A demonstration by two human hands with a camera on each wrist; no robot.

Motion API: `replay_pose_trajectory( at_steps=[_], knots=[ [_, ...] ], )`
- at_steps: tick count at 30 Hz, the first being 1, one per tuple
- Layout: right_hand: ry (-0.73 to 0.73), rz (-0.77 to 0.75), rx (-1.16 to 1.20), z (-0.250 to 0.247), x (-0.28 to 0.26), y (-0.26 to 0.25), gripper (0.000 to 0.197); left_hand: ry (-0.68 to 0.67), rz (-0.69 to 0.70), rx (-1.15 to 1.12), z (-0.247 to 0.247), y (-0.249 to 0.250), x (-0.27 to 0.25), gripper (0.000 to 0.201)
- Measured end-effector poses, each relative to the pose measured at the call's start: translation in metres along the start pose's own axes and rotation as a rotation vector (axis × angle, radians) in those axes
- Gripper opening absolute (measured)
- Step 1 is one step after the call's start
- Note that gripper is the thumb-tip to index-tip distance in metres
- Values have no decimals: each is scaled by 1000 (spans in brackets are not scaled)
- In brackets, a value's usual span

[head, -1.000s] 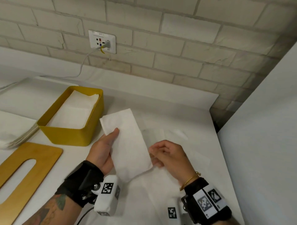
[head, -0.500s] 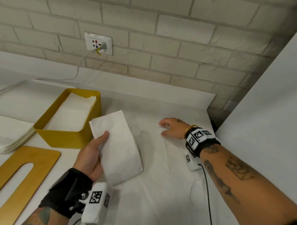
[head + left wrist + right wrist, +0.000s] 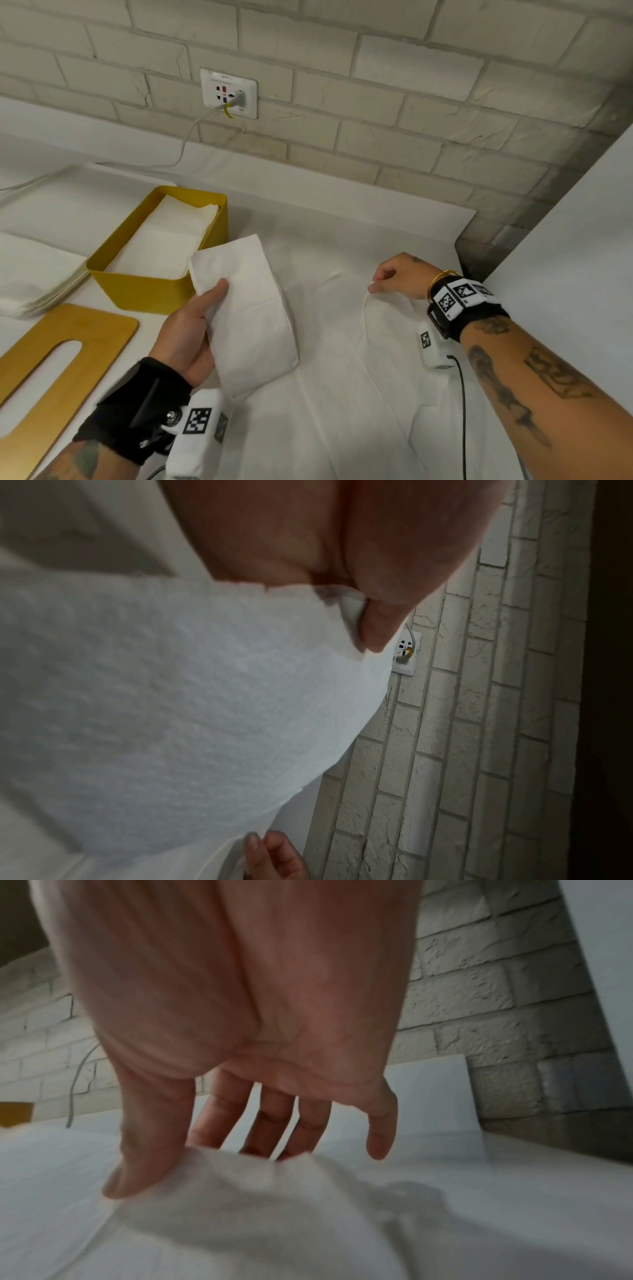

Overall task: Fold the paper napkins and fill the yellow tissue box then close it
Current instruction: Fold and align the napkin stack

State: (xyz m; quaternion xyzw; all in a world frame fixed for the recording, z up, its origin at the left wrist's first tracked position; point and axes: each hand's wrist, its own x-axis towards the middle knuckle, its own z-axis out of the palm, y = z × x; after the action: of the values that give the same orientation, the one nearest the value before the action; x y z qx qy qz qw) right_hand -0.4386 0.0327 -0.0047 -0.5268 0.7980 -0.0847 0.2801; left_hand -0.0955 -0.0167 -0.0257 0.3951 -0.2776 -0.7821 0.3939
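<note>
The left hand (image 3: 186, 334) grips a folded napkin (image 3: 250, 315) beside the yellow tissue box (image 3: 144, 291). The right hand (image 3: 400, 275) pinches an unfolded napkin's (image 3: 370, 342) edge on the counter (image 3: 308, 219).

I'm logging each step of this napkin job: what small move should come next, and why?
Probably the left hand should carry the folded napkin it grips over to the yellow tissue box and lay it on the stack inside: the box is open and only partly full, while the right hand is already pinching a flat napkin.

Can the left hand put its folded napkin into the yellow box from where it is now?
Probably yes. The left hand holds the folded napkin beside the yellow box, whose top is open; the wooden lid lies aside.
</note>
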Motion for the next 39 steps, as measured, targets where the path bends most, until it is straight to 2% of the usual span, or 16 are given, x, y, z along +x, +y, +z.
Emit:
replay_pose_trajectory(
  at_steps=[3,7,11,15,20,22,26,28,33,37,39],
  knots=[
    [9,-68,98,-22,-16,1,5,-26,3,12,6,3,0,29],
    [148,-176,406,-64,-42,-13,7,-86,64,47,18,12,-2,25],
    [193,-269,355,-89,-70,-37,12,-174,154,80,36,21,-3,32],
    [238,-537,404,-93,-102,-68,21,-212,244,174,59,20,-9,28],
    [217,-795,370,-82,-120,-105,16,-327,224,269,82,14,-21,27],
    [217,-829,413,-74,-120,-119,15,-378,185,276,85,11,-24,31],
    [300,-654,649,-58,-105,-130,18,-431,77,246,78,5,-25,43],
    [322,-562,639,-49,-94,-129,15,-433,35,234,75,3,-27,45],
    [327,-373,509,-27,-73,-120,24,-450,-83,226,68,-2,-29,51],
    [307,-281,569,-18,-70,-112,23,-494,-83,306,62,-9,-28,42],
    [233,-227,667,-16,-73,-103,38,-485,-69,307,59,-12,-25,45]
  ],
)
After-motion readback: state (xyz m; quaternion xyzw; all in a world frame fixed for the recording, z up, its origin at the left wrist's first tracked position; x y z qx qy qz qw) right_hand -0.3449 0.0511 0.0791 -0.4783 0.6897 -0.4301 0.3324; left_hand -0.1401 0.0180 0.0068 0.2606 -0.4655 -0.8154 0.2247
